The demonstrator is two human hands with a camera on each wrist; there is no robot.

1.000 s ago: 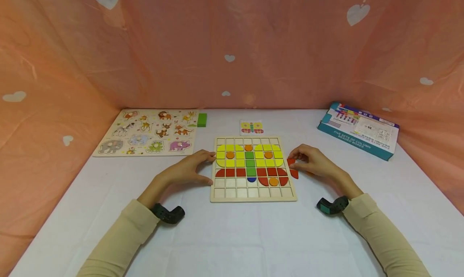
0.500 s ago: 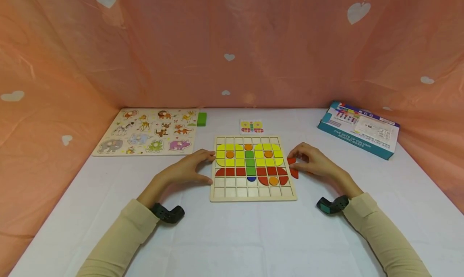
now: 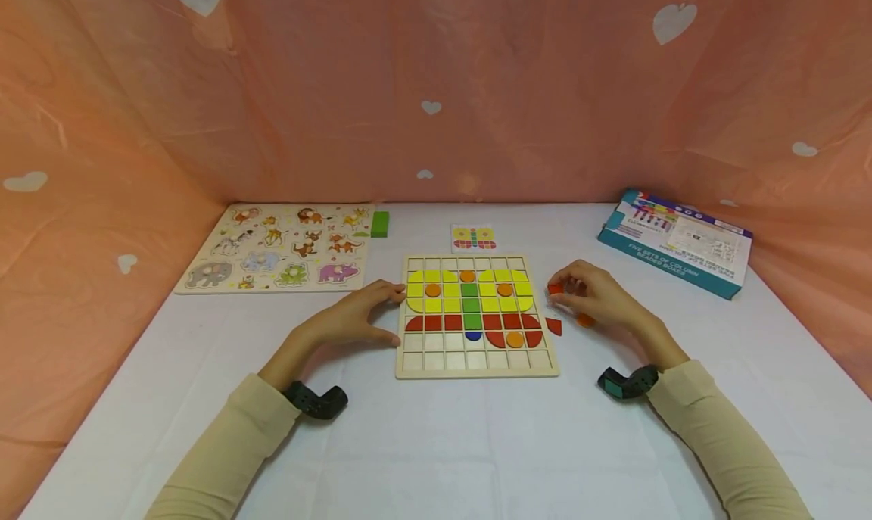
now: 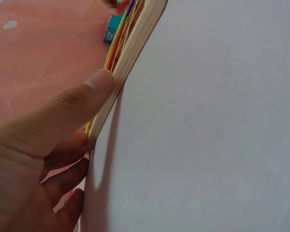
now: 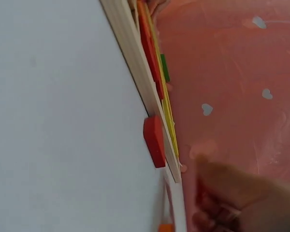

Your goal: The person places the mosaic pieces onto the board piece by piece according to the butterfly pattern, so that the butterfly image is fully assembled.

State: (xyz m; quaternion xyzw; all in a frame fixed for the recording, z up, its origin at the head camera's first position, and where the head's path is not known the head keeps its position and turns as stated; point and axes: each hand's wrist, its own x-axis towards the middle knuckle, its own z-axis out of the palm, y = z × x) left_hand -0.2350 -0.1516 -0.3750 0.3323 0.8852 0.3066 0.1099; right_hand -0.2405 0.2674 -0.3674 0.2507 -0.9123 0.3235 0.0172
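In the head view a wooden grid board point(image 3: 443, 362) bears yellow, red, green, orange and blue pieces in a butterfly pattern. My left hand point(image 3: 354, 316) touches its left edge with spread thumb and fingers; in the left wrist view the thumb point(image 4: 100, 82) rests against the rim. Off the board's right side, my right hand point(image 3: 594, 297) pinches a red puzzle piece point(image 3: 555, 288), whose shape is partly hidden by the fingers. On the cloth just below lies another red piece point(image 3: 554, 326), beside the board's rim. An orange piece point(image 3: 584, 320) is partly covered by the right hand.
A small butterfly pattern card point(image 3: 473, 238) lies behind the board. An animal peg puzzle point(image 3: 286, 266) is at the back left, with a green block point(image 3: 379, 225) at its corner. A teal box point(image 3: 674, 244) sits at the back right. A pink curtain point(image 3: 436, 88) hangs behind.
My right hand has lifted a red piece and shifted slightly up and to the right, leaving one red piece and uncovering an orange one. The left hand keeps its place on the board.
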